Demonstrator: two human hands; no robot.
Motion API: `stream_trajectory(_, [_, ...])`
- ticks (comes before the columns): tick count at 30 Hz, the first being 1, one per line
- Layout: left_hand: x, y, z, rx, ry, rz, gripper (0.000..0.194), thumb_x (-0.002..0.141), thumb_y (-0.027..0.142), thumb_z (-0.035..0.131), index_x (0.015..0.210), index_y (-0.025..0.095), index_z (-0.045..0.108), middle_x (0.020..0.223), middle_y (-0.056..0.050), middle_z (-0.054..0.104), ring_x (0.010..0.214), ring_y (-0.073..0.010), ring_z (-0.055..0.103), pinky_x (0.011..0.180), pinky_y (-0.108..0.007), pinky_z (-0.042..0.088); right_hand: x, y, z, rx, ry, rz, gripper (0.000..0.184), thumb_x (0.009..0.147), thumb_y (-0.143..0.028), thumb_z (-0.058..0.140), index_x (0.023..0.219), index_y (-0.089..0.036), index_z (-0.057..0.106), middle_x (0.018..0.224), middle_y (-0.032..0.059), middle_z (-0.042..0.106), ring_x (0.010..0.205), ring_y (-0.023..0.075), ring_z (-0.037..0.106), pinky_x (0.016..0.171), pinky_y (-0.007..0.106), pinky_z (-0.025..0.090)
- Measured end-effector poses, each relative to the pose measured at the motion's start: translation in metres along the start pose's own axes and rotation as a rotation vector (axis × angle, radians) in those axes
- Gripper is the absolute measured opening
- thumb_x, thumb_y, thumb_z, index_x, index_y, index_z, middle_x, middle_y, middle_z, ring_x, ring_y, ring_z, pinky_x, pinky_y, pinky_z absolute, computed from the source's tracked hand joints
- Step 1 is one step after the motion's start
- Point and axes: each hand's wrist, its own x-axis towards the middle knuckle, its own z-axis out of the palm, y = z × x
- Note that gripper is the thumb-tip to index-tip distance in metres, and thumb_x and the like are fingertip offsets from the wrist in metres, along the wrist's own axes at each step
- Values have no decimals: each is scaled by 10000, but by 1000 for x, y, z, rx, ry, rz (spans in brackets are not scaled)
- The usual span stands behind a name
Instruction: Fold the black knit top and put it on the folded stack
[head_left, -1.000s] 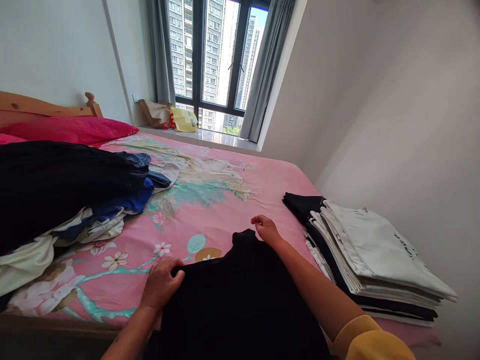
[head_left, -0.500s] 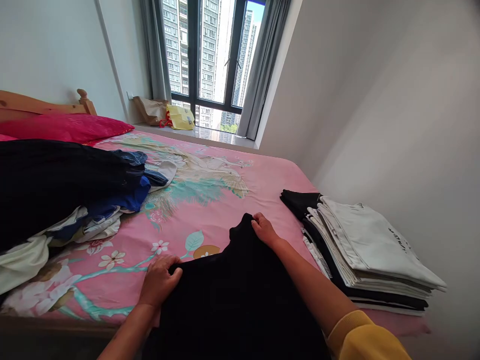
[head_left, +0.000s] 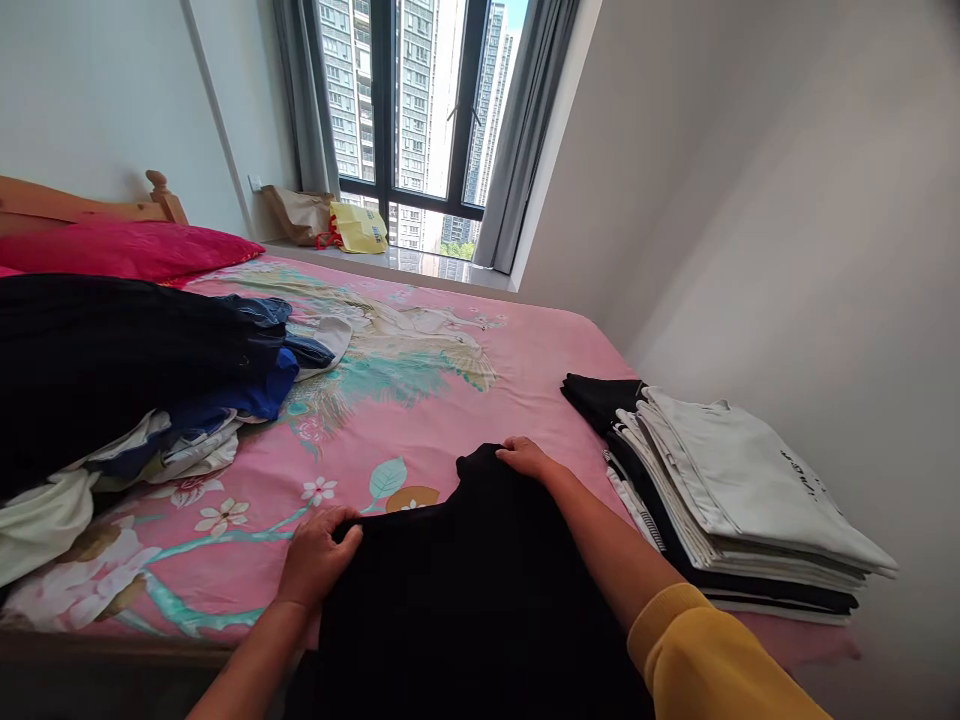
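Note:
A black garment [head_left: 465, 590] lies spread on the near edge of a pink flowered bedsheet [head_left: 420, 400]. My left hand [head_left: 319, 555] grips its left corner, fingers curled over the cloth. My right hand [head_left: 525, 457] rests on the garment's far corner with the fingers bent down onto the fabric. A yellow sleeve [head_left: 712, 660] covers my right forearm near the frame's bottom.
A stack of folded white and black clothes [head_left: 735, 500] sits at the bed's right edge by the wall. A heap of unfolded dark, blue and white clothes [head_left: 127, 380] fills the left. Red pillow [head_left: 127, 250], wooden headboard [head_left: 45, 200], bags on the window sill [head_left: 330, 222].
My right hand came down from open above the sheet onto the garment's far corner and pressed it flat. My left hand kept its grip on the left corner.

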Motion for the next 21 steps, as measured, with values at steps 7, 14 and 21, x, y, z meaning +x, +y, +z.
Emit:
stream_trajectory(7, [0, 4, -6, -378, -116, -212, 338, 690, 475, 588, 866, 203, 686, 889, -32, 701, 880, -221, 620, 773, -290, 483, -45, 7, 13, 45, 315, 5, 336, 939, -408, 263, 1048, -216, 516, 833, 41, 626, 782, 190, 579, 689, 272, 373])
stream_trajectory(14, [-6, 38, -24, -823, -225, -399, 397, 644, 490, 690, 861, 161, 648, 769, -16, 674, 721, -176, 612, 686, -278, 489, -113, 21, -39, 125, 656, -202, 295, 937, -417, 314, 980, -217, 527, 784, 23, 608, 674, 171, 554, 639, 265, 368])
stream_trajectory(21, [102, 92, -31, -747, -46, -306, 402, 609, 426, 709, 892, 141, 675, 828, -35, 675, 765, -162, 598, 730, -255, 465, -37, -6, -127, -135, 666, -125, 362, 950, -386, 320, 1039, -108, 536, 750, 50, 602, 669, 152, 540, 667, 271, 347])
